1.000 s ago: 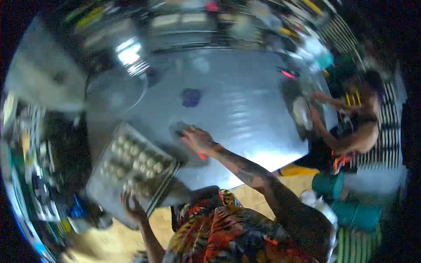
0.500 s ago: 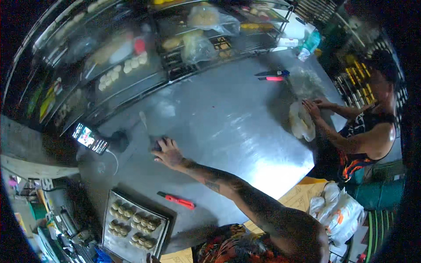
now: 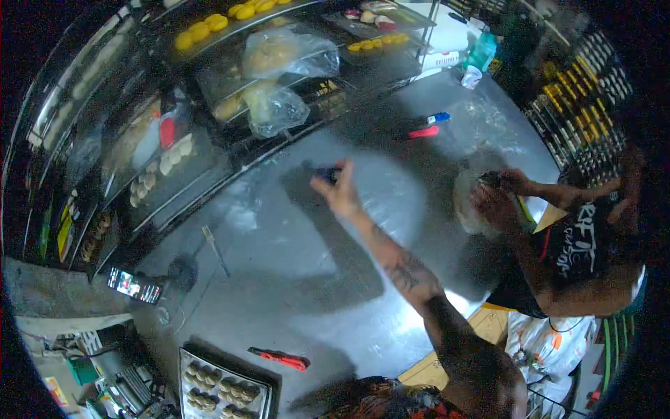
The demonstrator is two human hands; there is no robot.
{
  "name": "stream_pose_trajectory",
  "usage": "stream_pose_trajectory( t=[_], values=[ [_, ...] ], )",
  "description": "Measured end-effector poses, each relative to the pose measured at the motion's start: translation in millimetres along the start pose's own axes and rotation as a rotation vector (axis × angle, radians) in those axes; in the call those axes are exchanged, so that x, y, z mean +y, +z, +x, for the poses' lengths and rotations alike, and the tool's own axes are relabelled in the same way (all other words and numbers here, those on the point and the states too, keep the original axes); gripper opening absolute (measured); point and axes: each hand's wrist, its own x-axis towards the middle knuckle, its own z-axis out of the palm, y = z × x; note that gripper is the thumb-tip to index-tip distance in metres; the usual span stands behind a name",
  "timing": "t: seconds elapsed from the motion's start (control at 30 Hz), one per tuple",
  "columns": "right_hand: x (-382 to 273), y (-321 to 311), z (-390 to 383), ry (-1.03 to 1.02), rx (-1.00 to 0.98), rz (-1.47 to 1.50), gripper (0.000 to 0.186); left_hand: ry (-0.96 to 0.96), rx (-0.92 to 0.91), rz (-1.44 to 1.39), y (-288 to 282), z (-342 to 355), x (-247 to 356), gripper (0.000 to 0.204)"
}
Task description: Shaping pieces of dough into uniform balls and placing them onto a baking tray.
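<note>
My right arm reaches across the grey metal table [image 3: 265, 293]. My right hand [image 3: 340, 190] is closed on a small dark object [image 3: 325, 175], held between thumb and fingers; its kind cannot be made out. The arm casts a long shadow on the tabletop beside it. To the left lies a thin utensil [image 3: 215, 250] with a pale end. A red-handled knife [image 3: 280, 359] rests nearer to me. Next to it, at the lower edge, is a metal tray [image 3: 183, 370] with several shaped dough pieces [image 3: 237, 391]. My left hand is out of view.
At right a co-worker [image 3: 593, 244] handles a pale, blurred mass [image 3: 471, 202]. A phone [image 3: 134, 286] stands at left. Farther off lie a pink-handled tool [image 3: 423, 132] and a blue one [image 3: 438, 118]. A rack with trays and bagged dough [image 3: 276, 108] borders the far side.
My right hand has moved to the right and farther away with the dark object. The view has shifted. The co-worker leans closer to the table.
</note>
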Motion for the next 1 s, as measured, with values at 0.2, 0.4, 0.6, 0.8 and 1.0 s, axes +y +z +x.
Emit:
stream_pose_trajectory(
  t=[0.2,0.4,0.6,0.8,1.0],
  values=[
    [-21.5,-45.3,178.9,-0.344,0.105,-0.113,0.058,-0.2,-0.263,-1.546,18.4,44.8,20.3,0.049],
    [-21.2,-73.0,313.3,-0.836,0.405,-0.816,0.054,-0.42,-0.656,-2.312,26.6,68.3,24.4,0.052],
    [-19.0,-74.2,318.8,-0.579,0.425,-0.533,0.049,-0.477,-0.826,-2.469,21.1,70.4,22.5,0.056],
    [-63.3,-13.5,222.8,-0.626,0.303,-0.534,0.056,-0.449,-0.898,-2.561,-0.5,52.6,22.6,0.059],
    [-89.7,48.4,245.6,-0.478,0.182,-0.617,0.056,-0.4,-0.684,-2.555,-39.6,10.7,-5.4,0.055]
  ],
)
